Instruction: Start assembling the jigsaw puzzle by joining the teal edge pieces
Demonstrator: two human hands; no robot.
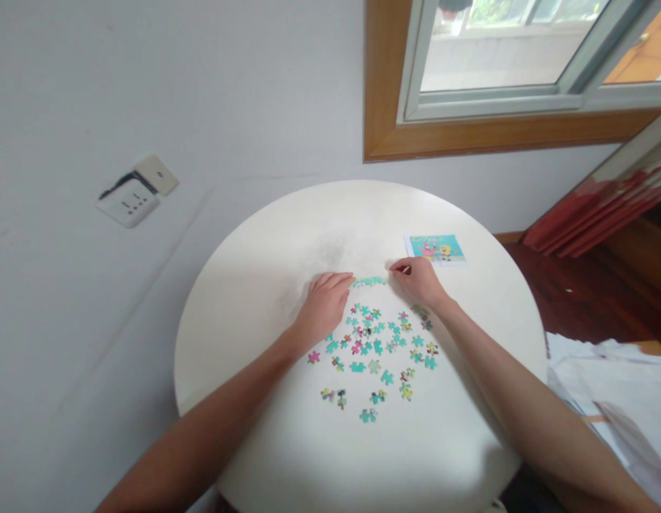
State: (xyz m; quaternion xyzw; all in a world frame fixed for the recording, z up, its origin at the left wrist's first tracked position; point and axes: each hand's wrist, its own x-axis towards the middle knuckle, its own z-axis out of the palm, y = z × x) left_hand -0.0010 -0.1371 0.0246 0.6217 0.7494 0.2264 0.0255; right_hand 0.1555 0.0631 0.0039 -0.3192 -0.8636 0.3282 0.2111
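Wall (149, 85) and window (501, 50) took up the far side of the view, with a socket plate (132, 196) on the wall at the left and a red curtain (602, 214) hanging at the right. Below them stood a round white tabletop (427, 442), and beside its right edge lay a heap of white papers (602, 377).

Both bare forearms reached in from the near side. The left hand (324, 308) lay flat, palm down with its fingers stretched and close together, the fingertips touching the left end of a short joined strip (369, 281) of turquoise puzzle pieces. The right hand (419, 279) was curled, thumb and forefinger pinched together at the strip's right end. Whether a piece sat between them was too small to tell.

Just beyond the right hand, near the far right rim, lay a small picture card (436, 247) showing cartoon figures on blue. Near of the strip, between the two wrists, the loose pieces (378, 349) were scattered, mostly turquoise, a few pink or yellow.

By the look of it, the step in hand was building up that far strip, one hand steadying and the other working at the open end. Adding to it would call for a piece whose edge and colour fit that end, pressed in while the strip was held flat.
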